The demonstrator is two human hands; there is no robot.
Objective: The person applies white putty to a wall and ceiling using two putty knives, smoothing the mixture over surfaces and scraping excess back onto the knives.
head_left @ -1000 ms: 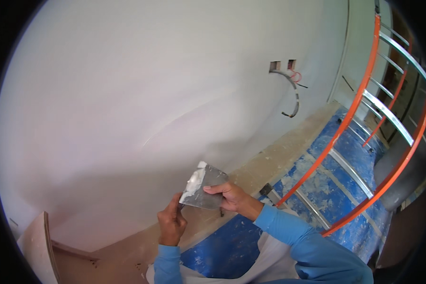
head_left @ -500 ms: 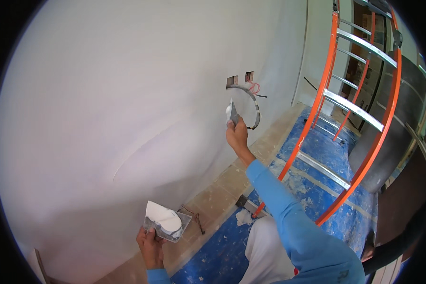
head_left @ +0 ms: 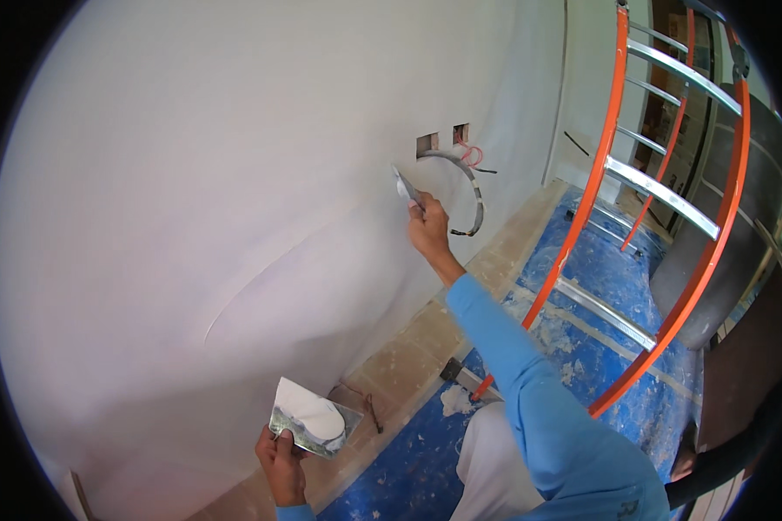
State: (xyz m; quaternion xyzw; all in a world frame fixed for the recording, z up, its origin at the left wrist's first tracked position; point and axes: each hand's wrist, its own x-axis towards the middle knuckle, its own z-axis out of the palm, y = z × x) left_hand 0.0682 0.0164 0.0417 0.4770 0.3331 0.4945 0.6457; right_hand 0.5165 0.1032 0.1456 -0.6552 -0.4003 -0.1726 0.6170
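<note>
In my right hand (head_left: pixel 431 229) is a putty knife (head_left: pixel 406 186), its blade tilted up at the white wall (head_left: pixel 235 156) with some white compound on it. The blade is just left of two box cutouts; whether it touches the wall I cannot tell. My left hand (head_left: pixel 281 462) grips a flat plastering plate (head_left: pixel 342 426) by its near edge, low and away from the wall. A mound of white compound (head_left: pixel 313 412) lies on the plate. Below the left cutout (head_left: pixel 427 145), a grey conduit (head_left: pixel 475 193) loops out and hangs beside my right hand.
An orange stepladder (head_left: pixel 613 165) with metal rungs stands to the right on a blue, compound-spattered floor covering (head_left: pixel 391 478). Pink wires (head_left: pixel 472 156) stick out of the right cutout. A large dark grey roll (head_left: pixel 738 208) stands behind the ladder. At lower right, another person's hand (head_left: pixel 684 462) shows.
My right hand has moved the putty knife slightly left and up along the wall. My left hand and plate have shifted a little right, the plate tipping slightly.
</note>
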